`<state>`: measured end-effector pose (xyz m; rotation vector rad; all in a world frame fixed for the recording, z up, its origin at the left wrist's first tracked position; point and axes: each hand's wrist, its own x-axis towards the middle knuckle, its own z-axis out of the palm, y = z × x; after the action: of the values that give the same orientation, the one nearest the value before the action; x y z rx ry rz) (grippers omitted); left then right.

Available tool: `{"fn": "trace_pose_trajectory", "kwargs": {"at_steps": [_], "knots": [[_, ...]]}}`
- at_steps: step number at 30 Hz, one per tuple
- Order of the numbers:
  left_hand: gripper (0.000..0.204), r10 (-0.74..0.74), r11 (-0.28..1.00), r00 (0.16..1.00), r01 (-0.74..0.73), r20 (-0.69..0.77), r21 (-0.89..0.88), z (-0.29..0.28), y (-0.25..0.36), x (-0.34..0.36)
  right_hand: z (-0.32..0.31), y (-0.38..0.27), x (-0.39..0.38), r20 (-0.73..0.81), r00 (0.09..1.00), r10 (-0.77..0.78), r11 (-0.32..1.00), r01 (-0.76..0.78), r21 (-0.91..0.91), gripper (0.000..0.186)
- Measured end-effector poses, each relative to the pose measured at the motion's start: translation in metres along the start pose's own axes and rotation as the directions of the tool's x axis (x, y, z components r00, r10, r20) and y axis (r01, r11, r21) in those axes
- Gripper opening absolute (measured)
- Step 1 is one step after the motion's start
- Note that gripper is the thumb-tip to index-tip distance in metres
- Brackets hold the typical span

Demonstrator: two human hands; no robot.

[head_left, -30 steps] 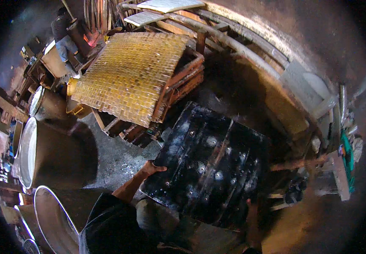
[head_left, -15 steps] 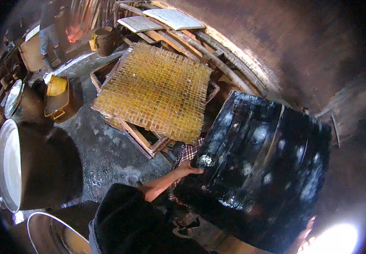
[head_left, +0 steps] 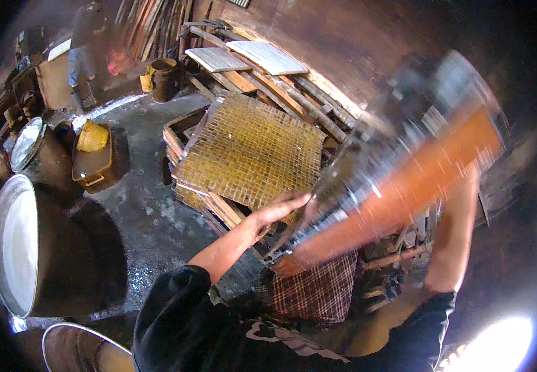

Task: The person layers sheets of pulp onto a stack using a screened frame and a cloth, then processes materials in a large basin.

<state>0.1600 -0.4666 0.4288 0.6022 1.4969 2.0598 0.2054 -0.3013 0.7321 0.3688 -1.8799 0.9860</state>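
I hold a large flat rectangular tray [head_left: 398,180], blurred by motion, tipped up on edge so its orange-brown underside faces me. My left hand [head_left: 281,208] grips its lower left edge. My right hand [head_left: 470,177] grips its right edge, arm raised. Just left of the tray lies a slanted rack covered with a yellow grid of small squares [head_left: 253,152], resting on wooden frames [head_left: 184,139]. A checked cloth [head_left: 318,288] hangs at my waist below the tray.
Big round metal drums [head_left: 29,242] stand at left on the wet concrete floor [head_left: 144,217]. A yellow bucket [head_left: 91,136] sits in a brown tub. More racks and planks [head_left: 250,59] lean by the far wall. Another person [head_left: 82,53] stands at the back left.
The dark tray, held flat and low a second ago, has been swung up and to the right and turned on edge, showing its orange underside. Both hands stay on it.
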Motion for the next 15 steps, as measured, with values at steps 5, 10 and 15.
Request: {"fn": "trace_pose_trajectory", "kwargs": {"at_steps": [5, 10, 15], "knots": [[0.055, 0.579, 0.670, 0.665, -0.718, -0.472, -0.189, -0.058, 0.144, -0.052, 0.098, 0.027, -0.146, 0.718, 0.695, -0.036, 0.962, 0.218, -0.163, 0.025], [0.051, 0.372, 0.621, 0.476, -0.765, -0.797, -0.168, -0.180, 0.127, -0.032, 0.060, 0.063, -0.243, 0.818, 0.575, -0.024, 0.956, 0.252, -0.149, 0.052], [0.037, 0.248, 0.459, 0.477, -0.824, -0.843, -0.331, -0.256, 0.037, -0.012, 0.100, 0.064, -0.179, 0.627, 0.710, -0.319, 0.912, 0.410, 0.000, 0.033]]}}
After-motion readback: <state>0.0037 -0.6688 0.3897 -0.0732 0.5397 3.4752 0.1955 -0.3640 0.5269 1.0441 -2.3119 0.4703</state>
